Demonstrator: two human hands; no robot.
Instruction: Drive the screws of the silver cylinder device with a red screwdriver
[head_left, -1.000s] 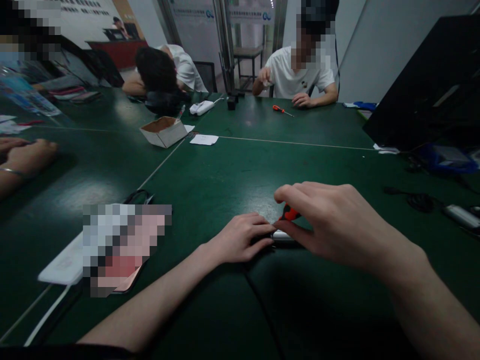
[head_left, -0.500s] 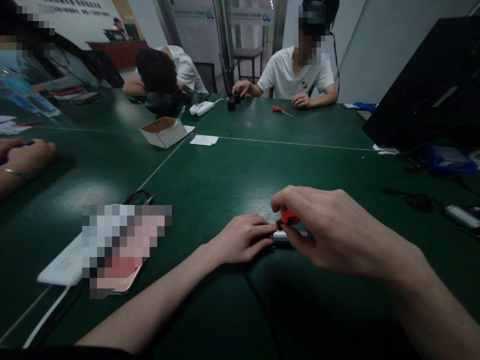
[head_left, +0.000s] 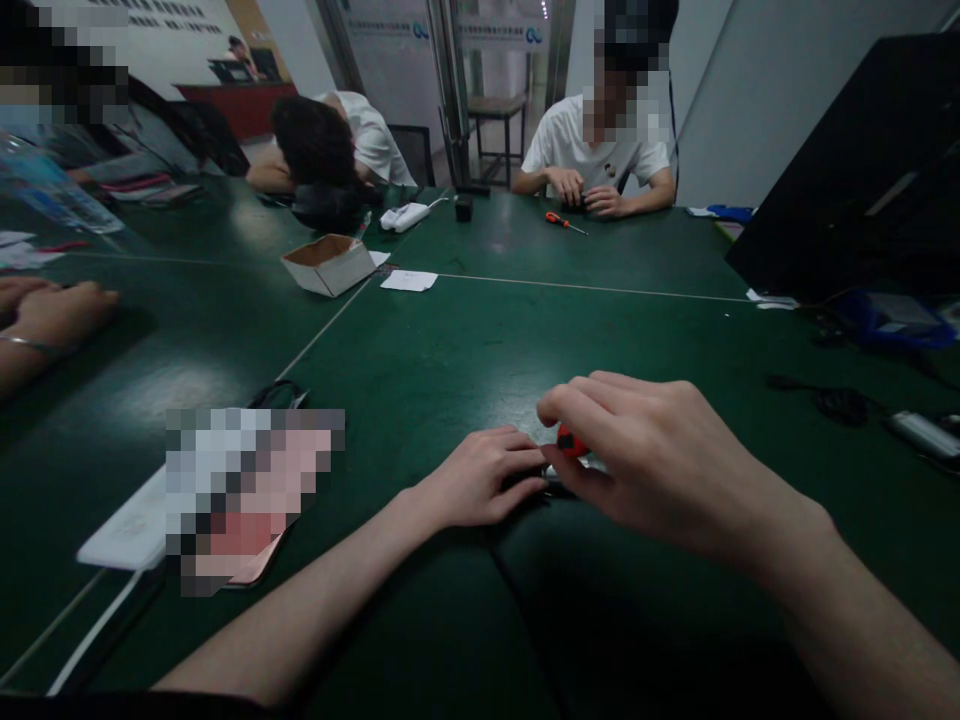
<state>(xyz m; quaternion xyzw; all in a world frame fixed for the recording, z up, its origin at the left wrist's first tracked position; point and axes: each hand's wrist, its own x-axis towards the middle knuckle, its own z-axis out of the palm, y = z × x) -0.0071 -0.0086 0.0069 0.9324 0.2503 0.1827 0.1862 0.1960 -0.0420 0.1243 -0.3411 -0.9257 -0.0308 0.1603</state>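
In front of me a slim silver-and-black device [head_left: 553, 477] lies on the green table, mostly covered by my hands. My left hand [head_left: 487, 475] rests low on the table, fingers and thumb closed about the device's left end. Just above the device, my right hand [head_left: 637, 450] pinches the red-and-black handle of a screwdriver [head_left: 571, 441] between thumb and fingers. The screwdriver's shaft and tip are hidden, so I cannot tell what the tip touches.
A white power bank [head_left: 120, 520] and a pink phone [head_left: 262, 560] lie left. An open box [head_left: 330, 268] and paper [head_left: 409, 280] sit farther back. Across the table, a person's hands [head_left: 589, 195] hold a dark part near another screwdriver [head_left: 564, 222]. A dark monitor [head_left: 847, 170] stands right.
My right hand has turned slightly, shifting the screwdriver handle so its end faces me more. My left hand stays put. The person opposite has brought both hands together around a dark part.
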